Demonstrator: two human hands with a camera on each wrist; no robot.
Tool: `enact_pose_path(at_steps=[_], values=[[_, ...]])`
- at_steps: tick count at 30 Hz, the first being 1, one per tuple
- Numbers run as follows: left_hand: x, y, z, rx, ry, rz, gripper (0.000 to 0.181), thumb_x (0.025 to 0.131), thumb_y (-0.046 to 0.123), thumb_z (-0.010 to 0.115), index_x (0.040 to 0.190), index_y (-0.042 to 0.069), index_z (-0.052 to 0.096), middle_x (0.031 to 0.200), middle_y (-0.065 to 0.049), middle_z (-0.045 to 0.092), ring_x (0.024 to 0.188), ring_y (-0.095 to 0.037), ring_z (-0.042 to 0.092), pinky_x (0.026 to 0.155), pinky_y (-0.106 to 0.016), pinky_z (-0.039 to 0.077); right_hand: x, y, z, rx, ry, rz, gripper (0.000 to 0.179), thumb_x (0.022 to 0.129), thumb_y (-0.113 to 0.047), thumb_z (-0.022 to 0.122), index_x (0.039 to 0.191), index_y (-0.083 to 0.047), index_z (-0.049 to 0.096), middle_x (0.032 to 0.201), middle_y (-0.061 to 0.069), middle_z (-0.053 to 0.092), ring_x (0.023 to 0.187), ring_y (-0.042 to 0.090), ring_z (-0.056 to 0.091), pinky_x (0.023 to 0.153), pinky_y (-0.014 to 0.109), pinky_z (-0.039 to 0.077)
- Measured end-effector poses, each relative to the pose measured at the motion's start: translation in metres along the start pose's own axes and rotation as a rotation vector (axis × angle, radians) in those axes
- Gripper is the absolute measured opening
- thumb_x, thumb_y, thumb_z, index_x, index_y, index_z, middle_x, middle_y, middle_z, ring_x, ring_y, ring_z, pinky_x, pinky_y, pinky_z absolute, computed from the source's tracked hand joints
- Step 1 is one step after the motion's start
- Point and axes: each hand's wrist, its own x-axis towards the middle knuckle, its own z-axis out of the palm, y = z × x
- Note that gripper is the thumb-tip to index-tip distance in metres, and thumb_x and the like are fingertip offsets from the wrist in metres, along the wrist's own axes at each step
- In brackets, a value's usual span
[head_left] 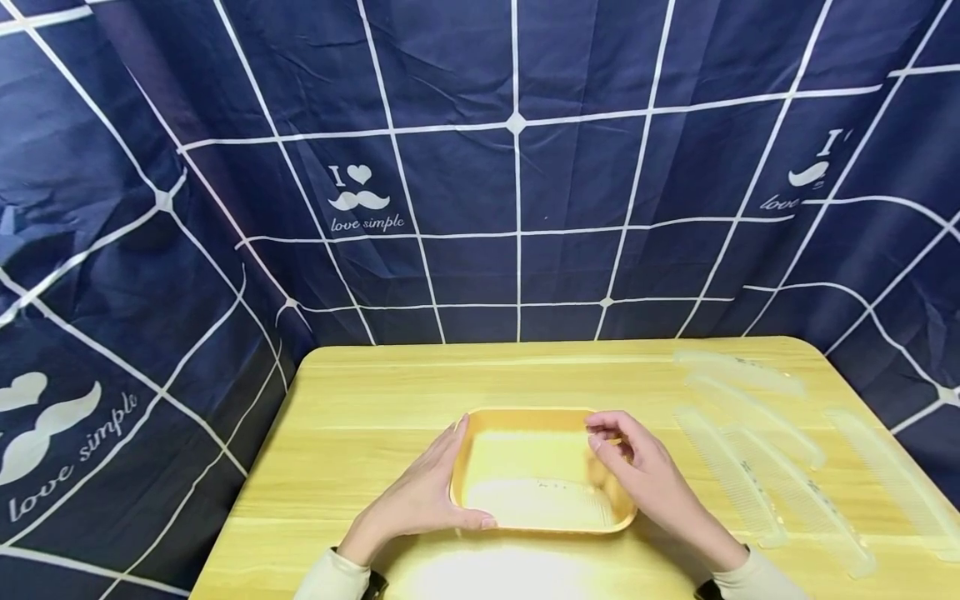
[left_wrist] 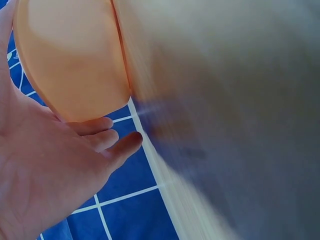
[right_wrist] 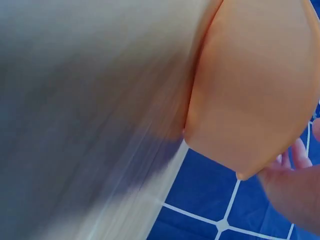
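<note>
A shallow orange-yellow tray [head_left: 543, 419] sits on the wooden table. Against its left end rests my left hand [head_left: 420, 492], thumb along the near rim and the other fingers extended up the outer side. The left wrist view shows these fingers [left_wrist: 102, 140] fairly straight beside the tray's wall [left_wrist: 75, 60]. Inside the tray lies a pale translucent comb [head_left: 577, 504], faint against the bright floor. My right hand [head_left: 652, 475] is over the right rim with loosely bent fingers, fingertips at the far right corner. From the right wrist, that hand [right_wrist: 295, 185] overlaps the tray's rim.
Several translucent combs lie on the table's right side, among them a front one [head_left: 806, 500], a far one [head_left: 738, 371] and one near the right edge [head_left: 892, 479]. A dark blue checked curtain [head_left: 465, 192] surrounds the wooden table [head_left: 360, 400] at the back and sides.
</note>
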Motion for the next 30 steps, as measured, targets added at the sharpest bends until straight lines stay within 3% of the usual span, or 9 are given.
enact_pose_path(at_steps=[5,11,16,23,30], values=[[0.001,0.0,-0.001,0.001,0.004,0.009,0.14,0.068,0.085,0.072,0.167,0.019,0.0,0.173,-0.009,0.007,0.158,-0.028,0.013,0.122,-0.056,0.024,-0.004,0.001,-0.009,-0.024,0.066,0.014,0.022,0.106,-0.019,0.059,0.126,-0.012,0.064,0.117,0.007,0.068,0.102,0.006,0.059,0.084,0.017,0.047],[-0.001,0.0,0.001,0.005,-0.012,0.004,0.14,0.067,0.086,0.072,0.167,0.02,-0.002,0.173,-0.009,0.007,0.158,-0.028,0.013,0.122,-0.057,0.025,-0.012,0.006,-0.021,-0.044,0.087,0.037,0.025,0.108,-0.017,0.055,0.128,-0.004,0.062,0.119,0.011,0.067,0.103,0.002,0.059,0.084,0.014,0.047],[0.001,-0.002,0.001,0.015,0.006,0.004,0.138,0.067,0.086,0.071,0.166,0.028,-0.007,0.173,-0.008,0.008,0.158,-0.027,0.014,0.122,-0.057,0.025,-0.013,0.009,-0.031,-0.085,0.113,0.045,0.026,0.108,-0.018,0.054,0.129,-0.006,0.062,0.124,0.01,0.066,0.104,0.001,0.059,0.085,0.012,0.046],[0.001,-0.001,0.001,0.006,0.003,-0.007,0.14,0.066,0.087,0.071,0.167,0.022,-0.002,0.173,-0.008,0.008,0.158,-0.029,0.014,0.122,-0.057,0.023,-0.016,0.02,-0.047,-0.152,0.116,0.064,0.027,0.108,-0.02,0.053,0.132,-0.008,0.061,0.127,0.01,0.064,0.104,-0.002,0.057,0.085,0.008,0.046],[0.001,0.0,-0.001,0.005,0.0,-0.008,0.14,0.066,0.087,0.072,0.167,0.024,-0.003,0.173,-0.006,0.008,0.158,-0.028,0.015,0.122,-0.057,0.024,-0.021,0.036,-0.062,-0.233,0.138,0.065,0.025,0.106,-0.014,0.056,0.13,-0.011,0.061,0.119,0.008,0.064,0.099,-0.005,0.055,0.08,0.006,0.044]])
